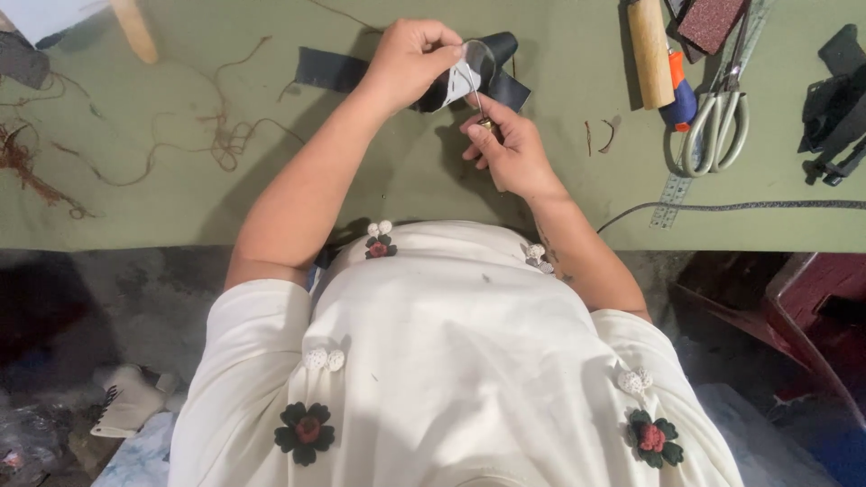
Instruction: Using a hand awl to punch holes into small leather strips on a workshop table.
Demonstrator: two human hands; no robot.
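Scissors [717,122] right of hands [460,95]

We cannot tell what small brassy tool the right hand [511,149] pinches; its fingers hide most of it. The left hand [408,61] covers part of the dark leather strip [336,68]. Right of that strip, the scissors [717,122] hide their blades under a sanding block [710,22], itself cut by the top edge.
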